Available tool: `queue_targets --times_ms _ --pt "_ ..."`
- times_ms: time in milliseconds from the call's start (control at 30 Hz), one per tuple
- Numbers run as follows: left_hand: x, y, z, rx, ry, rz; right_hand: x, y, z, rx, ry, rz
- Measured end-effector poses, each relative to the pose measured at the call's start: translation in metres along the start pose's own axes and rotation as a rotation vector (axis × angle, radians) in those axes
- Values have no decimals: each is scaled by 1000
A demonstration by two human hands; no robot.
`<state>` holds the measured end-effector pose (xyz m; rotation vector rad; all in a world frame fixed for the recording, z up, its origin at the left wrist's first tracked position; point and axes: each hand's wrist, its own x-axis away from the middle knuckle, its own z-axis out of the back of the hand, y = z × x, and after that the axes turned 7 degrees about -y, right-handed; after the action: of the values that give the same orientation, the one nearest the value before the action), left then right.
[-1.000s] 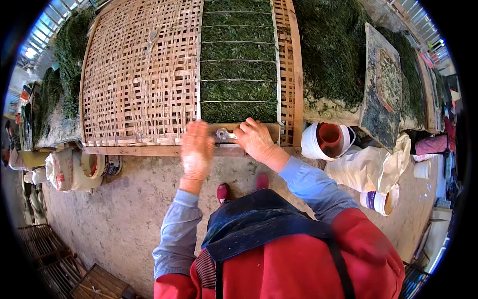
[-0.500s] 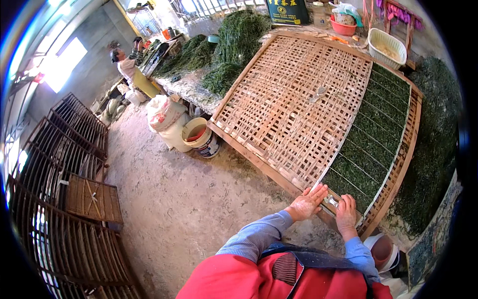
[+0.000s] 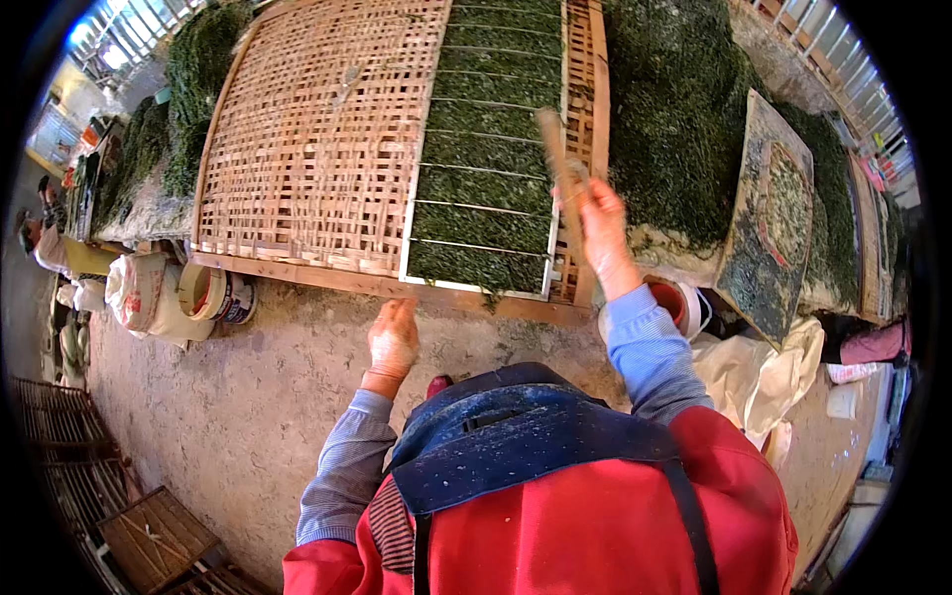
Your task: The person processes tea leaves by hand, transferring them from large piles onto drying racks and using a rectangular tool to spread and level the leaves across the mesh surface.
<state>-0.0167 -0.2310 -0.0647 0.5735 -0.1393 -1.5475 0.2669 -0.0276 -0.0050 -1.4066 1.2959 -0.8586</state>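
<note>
Bare concrete floor (image 3: pixel 228 397), daylight, stacked racks (image 3: pixel 59 446).

The left hand (image 3: pixel 394 337) hangs low, palm down, fingers loosely spread, gripping nothing. The right hand (image 3: pixel 599 220) is raised, fist closed, forearm upright.

Stick (image 3: pixel 557 169) motion-blurred in right hand (image 3: pixel 603 233), distant person (image 3: pixel 45 243) too small, racks (image 3: pixel 59 446) cut off

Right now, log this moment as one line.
right hand: raised, gripping wooden stick | left hand: empty, near woven bamboo tray edge | green leaves on tray
</note>
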Motion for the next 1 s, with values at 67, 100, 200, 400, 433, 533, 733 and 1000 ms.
queue_targets --times_ms 67,100,200,400,433,533,733,1000 --pt "-1 24 -9 -69 -89 -223 -12 11 60 125 251 117" --pt "-5 32 -14 -129 -120 -352 -9 -1 64 188 411 96" --pt "-34 70 -23 -217 -135 -630 -6 30 165 1444 546 -102" --pt "-68 78 -36 -313 -380 -675 60 23 115 1541 392 160" --pt "-74 76 -37 -319 -460 -659 70 17 99 1523 319 170" --pt "-92 62 -46 -190 -498 -624 88 16 72 1405 134 272" --pt "-113 37 -40 629 -259 -63 105 28 35 1267 -112 348" --pt "-105 6 -5 63 -268 -153 116 49 -31 1490 -621 376"
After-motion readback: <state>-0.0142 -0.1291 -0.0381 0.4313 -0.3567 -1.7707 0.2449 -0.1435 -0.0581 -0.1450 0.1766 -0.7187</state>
